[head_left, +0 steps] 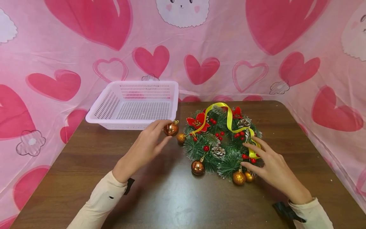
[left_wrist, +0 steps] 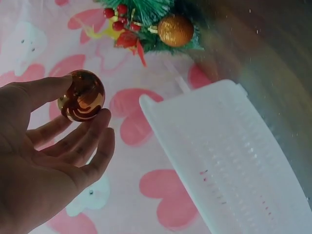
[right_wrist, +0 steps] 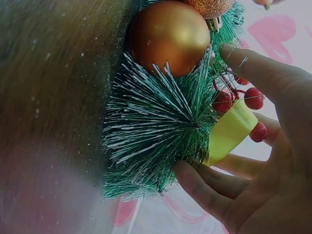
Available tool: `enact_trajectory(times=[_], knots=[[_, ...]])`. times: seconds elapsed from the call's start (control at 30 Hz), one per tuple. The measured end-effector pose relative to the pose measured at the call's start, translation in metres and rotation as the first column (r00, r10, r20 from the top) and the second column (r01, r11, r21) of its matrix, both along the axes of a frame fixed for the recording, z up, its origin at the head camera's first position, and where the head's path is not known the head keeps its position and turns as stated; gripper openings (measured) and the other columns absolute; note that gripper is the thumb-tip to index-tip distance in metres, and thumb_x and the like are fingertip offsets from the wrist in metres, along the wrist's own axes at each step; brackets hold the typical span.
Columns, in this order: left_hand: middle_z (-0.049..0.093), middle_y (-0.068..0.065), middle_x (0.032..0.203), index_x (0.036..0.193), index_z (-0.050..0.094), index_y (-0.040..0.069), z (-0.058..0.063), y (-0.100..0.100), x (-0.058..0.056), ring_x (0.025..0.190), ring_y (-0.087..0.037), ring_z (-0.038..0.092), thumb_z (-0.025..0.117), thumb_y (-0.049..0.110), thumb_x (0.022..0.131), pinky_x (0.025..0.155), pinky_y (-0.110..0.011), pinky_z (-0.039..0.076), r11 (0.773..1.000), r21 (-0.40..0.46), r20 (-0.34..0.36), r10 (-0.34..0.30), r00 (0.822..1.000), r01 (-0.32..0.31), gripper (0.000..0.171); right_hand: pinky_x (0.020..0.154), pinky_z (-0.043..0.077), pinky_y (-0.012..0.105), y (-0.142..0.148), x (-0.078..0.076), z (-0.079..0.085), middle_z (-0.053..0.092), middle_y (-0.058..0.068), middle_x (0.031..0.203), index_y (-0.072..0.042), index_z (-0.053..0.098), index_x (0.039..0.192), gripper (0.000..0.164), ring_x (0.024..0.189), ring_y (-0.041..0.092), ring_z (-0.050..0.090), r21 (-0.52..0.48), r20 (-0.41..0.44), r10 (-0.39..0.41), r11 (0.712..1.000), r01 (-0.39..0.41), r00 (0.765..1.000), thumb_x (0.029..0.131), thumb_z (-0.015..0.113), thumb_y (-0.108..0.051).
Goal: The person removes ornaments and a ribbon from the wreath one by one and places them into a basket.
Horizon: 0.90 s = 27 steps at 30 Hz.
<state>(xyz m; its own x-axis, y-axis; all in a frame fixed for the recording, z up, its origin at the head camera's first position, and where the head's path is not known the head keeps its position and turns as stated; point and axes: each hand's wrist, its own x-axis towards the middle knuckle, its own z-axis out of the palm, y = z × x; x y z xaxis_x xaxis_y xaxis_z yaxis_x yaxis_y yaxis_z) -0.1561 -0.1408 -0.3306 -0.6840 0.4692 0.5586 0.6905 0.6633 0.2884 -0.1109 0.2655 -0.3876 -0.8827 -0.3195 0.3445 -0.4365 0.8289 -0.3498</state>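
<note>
My left hand point(head_left: 147, 143) pinches a shiny copper Christmas bauble point(head_left: 171, 129) between thumb and fingers, above the table. In the left wrist view the same bauble point(left_wrist: 83, 96) sits at the fingertips. A green Christmas wreath point(head_left: 197, 144) lies on the table with red berries, pinecones, red flowers and a yellow ribbon point(head_left: 229, 119). My right hand point(head_left: 273, 167) rests on the wreath's right side with spread fingers, beside the ribbon. Another shiny copper bauble point(head_left: 198, 167) hangs at the wreath's front left. A glittery gold bauble point(head_left: 239, 177) and a matte gold bauble point(right_wrist: 170, 36) are near my right thumb.
A white perforated plastic basket point(head_left: 131, 121) stands at the back left of the brown wooden table point(head_left: 160, 197). A smaller glittery bauble point(head_left: 181, 137) lies at the wreath's left edge, close to the held one. Behind the table hangs a pink heart-patterned cloth point(head_left: 223, 41).
</note>
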Motion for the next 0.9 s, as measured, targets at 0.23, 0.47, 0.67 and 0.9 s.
enact_trajectory(times=[0.23, 0.47, 0.67, 0.9], knots=[[0.062, -0.013, 0.122, 0.129, 0.057, 0.0, 0.006, -0.011, -0.008, 0.114, -0.026, 0.057, 0.076, 0.009, 0.088, 0.099, -0.044, 0.047, 0.998, 0.068, -0.008, 0.008, 1.0, -0.007, 0.047, 0.064, 0.054, 0.057, 0.001, -0.001, -0.002, 0.044, 0.024, 0.144, -0.015, 0.062, 0.132, 0.063, 0.079, 0.034, 0.069, 0.012, -0.024, -0.002, 1.0, 0.002, 1.0, 0.078, 0.084, -0.039], [0.064, -0.012, 0.117, 0.126, 0.058, -0.001, 0.004, -0.023, -0.026, 0.105, -0.025, 0.059, 0.076, 0.005, 0.087, 0.091, -0.044, 0.049, 0.988, 0.157, -0.004, 0.012, 1.0, -0.012, 0.044, 0.058, 0.054, 0.051, -0.001, -0.001, -0.002, 0.045, 0.024, 0.144, -0.015, 0.062, 0.132, 0.063, 0.069, 0.026, 0.065, 0.007, -0.032, 0.006, 1.0, -0.006, 0.999, 0.078, 0.085, -0.037], [0.064, -0.014, 0.115, 0.125, 0.058, -0.002, -0.002, -0.033, -0.042, 0.102, -0.026, 0.06, 0.076, 0.007, 0.087, 0.088, -0.047, 0.05, 0.98, 0.195, 0.006, 0.042, 0.999, -0.042, 0.044, 0.064, 0.054, 0.058, -0.002, 0.001, -0.003, 0.045, 0.025, 0.143, -0.015, 0.063, 0.131, 0.062, 0.081, 0.037, 0.068, 0.007, -0.03, 0.002, 1.0, -0.002, 1.0, 0.077, 0.085, -0.037], [0.064, -0.017, 0.113, 0.126, 0.058, -0.003, -0.009, -0.042, -0.057, 0.097, -0.029, 0.061, 0.077, 0.006, 0.086, 0.078, -0.049, 0.052, 0.967, 0.235, 0.055, 0.085, 0.995, -0.095, 0.045, 0.06, 0.054, 0.052, -0.001, -0.001, -0.004, 0.045, 0.024, 0.143, -0.014, 0.063, 0.13, 0.06, 0.075, 0.031, 0.068, 0.006, -0.041, 0.003, 1.0, -0.003, 0.999, 0.079, 0.084, -0.037]])
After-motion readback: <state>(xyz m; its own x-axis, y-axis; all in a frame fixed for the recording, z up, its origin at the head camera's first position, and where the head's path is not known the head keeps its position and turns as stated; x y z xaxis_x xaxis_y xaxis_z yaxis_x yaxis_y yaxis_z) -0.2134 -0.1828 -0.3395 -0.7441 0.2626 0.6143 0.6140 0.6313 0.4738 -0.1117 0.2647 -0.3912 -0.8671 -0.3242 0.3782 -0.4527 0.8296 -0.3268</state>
